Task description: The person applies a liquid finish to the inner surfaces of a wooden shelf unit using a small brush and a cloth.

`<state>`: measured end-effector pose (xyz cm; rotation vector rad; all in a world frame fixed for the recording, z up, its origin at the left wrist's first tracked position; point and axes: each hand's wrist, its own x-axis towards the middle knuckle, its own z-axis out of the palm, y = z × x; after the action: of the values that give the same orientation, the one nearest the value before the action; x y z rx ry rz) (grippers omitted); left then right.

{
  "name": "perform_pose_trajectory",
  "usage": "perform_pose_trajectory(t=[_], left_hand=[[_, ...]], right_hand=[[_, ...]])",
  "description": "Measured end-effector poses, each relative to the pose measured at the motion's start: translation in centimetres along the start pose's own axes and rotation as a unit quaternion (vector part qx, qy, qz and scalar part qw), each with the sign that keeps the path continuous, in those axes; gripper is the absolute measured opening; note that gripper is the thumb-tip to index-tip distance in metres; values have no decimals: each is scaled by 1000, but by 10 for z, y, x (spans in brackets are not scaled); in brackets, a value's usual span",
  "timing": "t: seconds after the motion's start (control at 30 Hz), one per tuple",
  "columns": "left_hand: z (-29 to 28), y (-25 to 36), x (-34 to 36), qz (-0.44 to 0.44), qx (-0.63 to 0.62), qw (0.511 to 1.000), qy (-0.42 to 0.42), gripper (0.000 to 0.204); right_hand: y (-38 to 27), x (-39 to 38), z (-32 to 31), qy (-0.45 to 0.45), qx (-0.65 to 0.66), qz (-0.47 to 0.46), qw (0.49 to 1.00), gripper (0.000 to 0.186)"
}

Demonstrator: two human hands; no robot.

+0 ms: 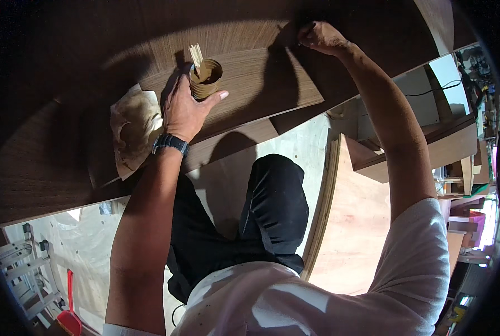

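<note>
My left hand (185,109) is wrapped round a small ribbed brown can (205,88), its thumb along the near right side. Brown stuff coats the inside of the can, and a light wooden stick (196,55) with a splintered top leans up out of it. The can is over a dark wood-grain board (244,78). Farther off to the right, my right hand (323,38) is closed in shadow above the dark wood surface (367,33). Something small and dark shows at its fingers, too dim to name.
A crumpled, stained tan sheet (137,129) lies left of my left wrist. Pale plywood sheets (351,224) stand at my right, with wooden pieces (423,151) behind them. On the floor at lower left are a metal ladder (29,269) and a red dustpan (69,319).
</note>
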<state>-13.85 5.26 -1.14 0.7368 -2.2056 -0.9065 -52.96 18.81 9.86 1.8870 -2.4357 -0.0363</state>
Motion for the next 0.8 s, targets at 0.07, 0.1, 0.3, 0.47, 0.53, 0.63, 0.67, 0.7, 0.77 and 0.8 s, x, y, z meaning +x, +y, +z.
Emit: perform_pose_trajectory(t=[0.07,0.1,0.3,0.47,0.53,0.63,0.67,0.7,0.77,0.8], left_hand=[[-1,-2,0,5,9,1000,0,80],[-2,-3,0,2,3,1000,-3,80],[-4,0,-1,5,-1,1000,3,79],[-4,4,0,-5,1,1000,-11,79],[-4,-1,0,6,13,1000,7,79],[-2,0,0,18,10,1000,11,79],[-2,0,0,20,8,1000,9,79],[-2,-1,0,21,6,1000,11,78],[-2,-1,0,25,3,1000,16,78],[-3,-2,0,23,7,1000,16,79]], right_hand=[[-3,1,0,3,-21,-33,999,19],[-6,2,-1,-1,-23,-27,999,19],[-9,2,0,0,-30,-23,999,22],[-4,5,3,-2,-77,-62,995,21],[-12,7,1,-12,-38,-14,999,22],[-11,5,1,-22,-30,34,999,24],[-12,5,1,-24,-35,43,998,24],[-13,4,0,-24,-31,33,999,24],[-16,4,-3,-26,-22,12,999,23],[-18,4,-3,-19,-23,8,1000,23]])
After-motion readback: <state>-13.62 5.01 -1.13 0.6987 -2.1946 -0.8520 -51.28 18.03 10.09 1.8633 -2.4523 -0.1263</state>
